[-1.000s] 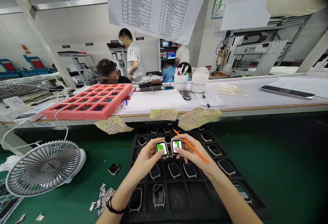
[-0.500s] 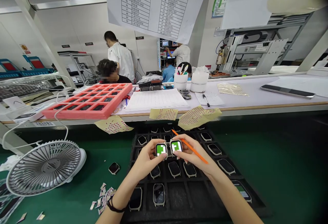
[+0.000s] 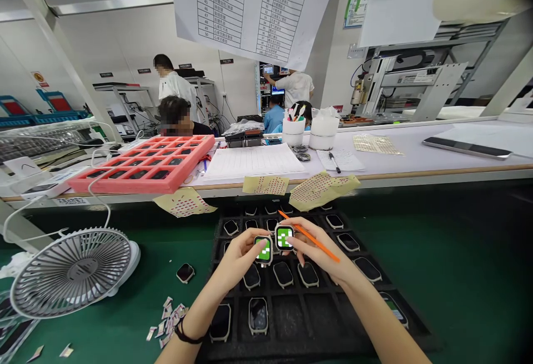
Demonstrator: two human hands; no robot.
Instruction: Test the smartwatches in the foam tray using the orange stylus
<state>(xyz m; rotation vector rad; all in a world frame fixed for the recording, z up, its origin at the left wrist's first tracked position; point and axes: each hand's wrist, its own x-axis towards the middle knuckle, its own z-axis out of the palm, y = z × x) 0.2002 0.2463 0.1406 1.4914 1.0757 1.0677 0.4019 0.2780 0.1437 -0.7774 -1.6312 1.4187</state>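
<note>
My left hand is closed on a smartwatch with a lit green and white screen, its thumb on the glass. Beside it, my right hand grips a second smartwatch, also lit green and white, with the thumb over the screen. An orange stick lies slantwise across the back of my right hand; how it is held is hidden. Both watches are above a black foam tray, where several dark-screened watches sit in compartments. One watch at the tray's right shows a partly lit screen.
A white fan stands at left, near a lone watch and scattered small labels on the green mat. On the shelf are a pink foam tray, paper sheets and a phone. Co-workers are in the background.
The left watch has shifted slightly down and the right one slightly up. Both thumbs have moved on the screens, whose green and white patterns differ. A standing person behind has moved left.
</note>
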